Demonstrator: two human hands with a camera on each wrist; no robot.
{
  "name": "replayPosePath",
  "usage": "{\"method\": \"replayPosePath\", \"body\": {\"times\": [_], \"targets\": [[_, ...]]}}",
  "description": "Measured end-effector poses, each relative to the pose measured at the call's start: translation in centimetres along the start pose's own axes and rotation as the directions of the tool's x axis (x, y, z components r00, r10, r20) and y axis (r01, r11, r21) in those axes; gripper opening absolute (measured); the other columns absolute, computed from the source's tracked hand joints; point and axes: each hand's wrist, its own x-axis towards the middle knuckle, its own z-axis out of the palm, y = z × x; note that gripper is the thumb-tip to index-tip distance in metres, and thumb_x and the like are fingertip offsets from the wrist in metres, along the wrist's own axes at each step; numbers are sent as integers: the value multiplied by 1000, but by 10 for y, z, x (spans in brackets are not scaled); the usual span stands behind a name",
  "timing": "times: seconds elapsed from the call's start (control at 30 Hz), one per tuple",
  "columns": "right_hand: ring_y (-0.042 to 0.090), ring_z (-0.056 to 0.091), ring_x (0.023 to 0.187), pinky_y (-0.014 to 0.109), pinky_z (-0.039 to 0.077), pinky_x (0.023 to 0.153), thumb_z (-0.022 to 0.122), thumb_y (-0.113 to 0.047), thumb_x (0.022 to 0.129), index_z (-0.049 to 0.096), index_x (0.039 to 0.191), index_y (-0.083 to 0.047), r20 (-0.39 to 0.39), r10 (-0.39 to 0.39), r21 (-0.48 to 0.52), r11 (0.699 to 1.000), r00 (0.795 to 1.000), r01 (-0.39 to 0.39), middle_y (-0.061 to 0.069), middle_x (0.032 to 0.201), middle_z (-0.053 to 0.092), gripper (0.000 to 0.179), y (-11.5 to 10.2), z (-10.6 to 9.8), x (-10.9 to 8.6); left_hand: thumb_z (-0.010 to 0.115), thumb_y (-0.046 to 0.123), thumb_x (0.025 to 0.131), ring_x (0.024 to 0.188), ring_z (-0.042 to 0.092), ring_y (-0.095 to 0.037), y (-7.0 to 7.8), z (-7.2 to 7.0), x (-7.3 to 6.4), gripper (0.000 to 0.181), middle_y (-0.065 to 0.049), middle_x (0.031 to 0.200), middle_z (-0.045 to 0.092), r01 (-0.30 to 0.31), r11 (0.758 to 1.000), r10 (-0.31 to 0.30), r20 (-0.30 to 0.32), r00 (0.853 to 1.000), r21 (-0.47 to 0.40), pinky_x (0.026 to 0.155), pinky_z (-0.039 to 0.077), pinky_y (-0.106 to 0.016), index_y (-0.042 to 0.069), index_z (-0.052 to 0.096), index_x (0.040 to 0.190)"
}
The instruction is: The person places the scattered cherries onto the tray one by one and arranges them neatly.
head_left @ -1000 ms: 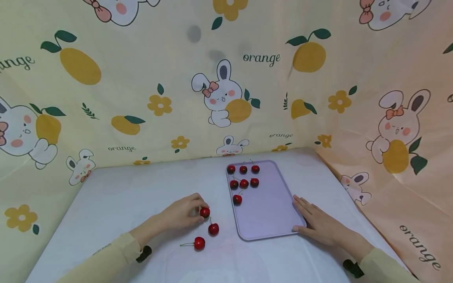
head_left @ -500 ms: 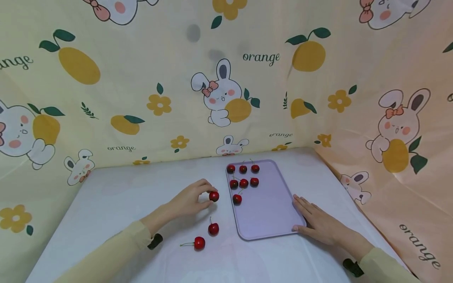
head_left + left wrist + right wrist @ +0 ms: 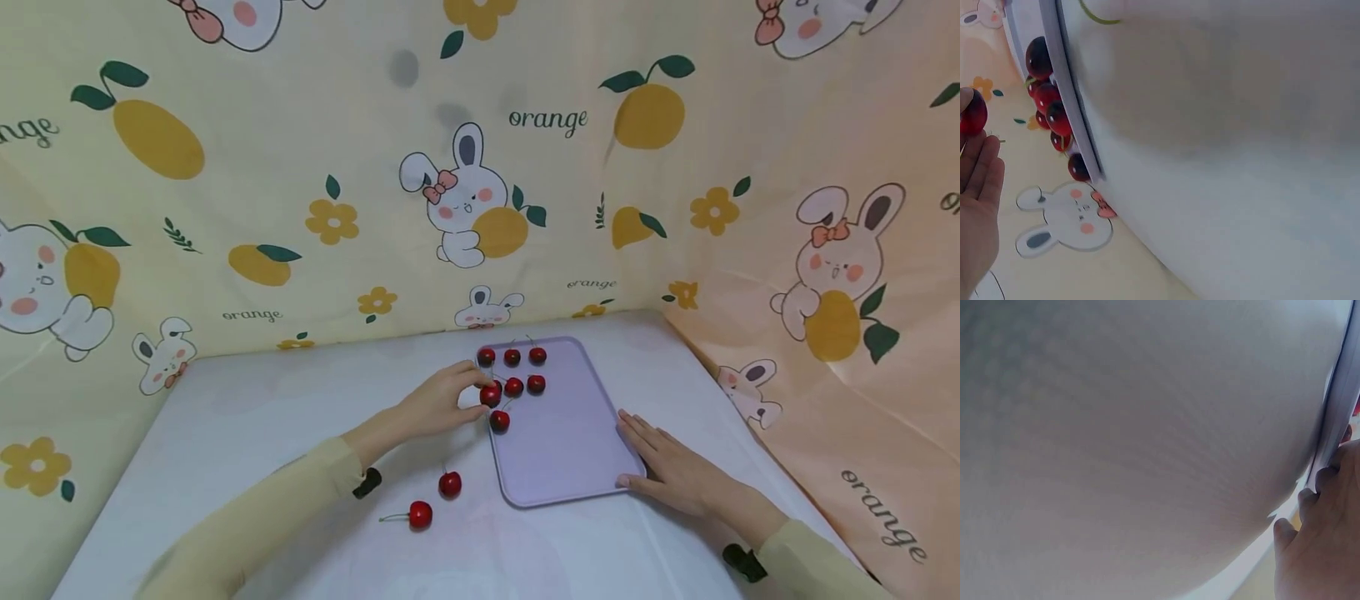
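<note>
My left hand (image 3: 442, 400) pinches a red cherry (image 3: 490, 395) between thumb and fingertips, over the left edge of a pale purple tray (image 3: 570, 450). In the left wrist view that held cherry (image 3: 974, 114) hangs apart from the cherries in the tray. On the tray, several dark red cherries stand in rows at the far left, one of them (image 3: 499, 421) just in front of the held one. My right hand (image 3: 675, 473) lies with straight fingers against the tray's right edge; in the right wrist view its fingers (image 3: 1319, 506) touch the tray's side.
Two loose cherries lie on the white tabletop (image 3: 300, 392) left of the tray: one (image 3: 450, 485) near it, another (image 3: 420, 515) closer with its green stem pointing left. A printed cloth (image 3: 360, 125) with rabbits and oranges hangs behind and at the sides.
My left hand has lifted a cherry off the tabletop and carried it right and away from me to the tray's left edge. The right hand stays against the tray.
</note>
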Motion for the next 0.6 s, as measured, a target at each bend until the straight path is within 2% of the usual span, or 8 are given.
{"method": "replayPosePath", "body": {"times": [0.37,0.47,0.6], "targets": [[44,26,153,61,26,121,58,-61,100,30,162,-1,4,3,7,1000,1000,-3,19,170,23,91,0,0,0,75,17,95,106,64,-26,15,21,33,33,-3,125,63,-20,999,15,133,991,40,91,53,-25,10,69,127],[44,26,153,60,26,121,57,-62,100,29,162,-1,8,7,3,1000,1000,-7,19,170,23,91,0,-1,0,76,20,95,104,65,-21,16,27,41,30,1,119,64,-8,997,-5,169,986,77,89,52,-20,12,70,124],[44,26,153,60,26,121,57,-62,100,29,162,-1,9,9,-3,1000,1000,-8,19,170,23,92,0,-1,0,78,24,94,92,59,-10,14,36,50,26,5,109,62,-24,991,-3,196,981,131,80,50,-16,15,72,117]]}}
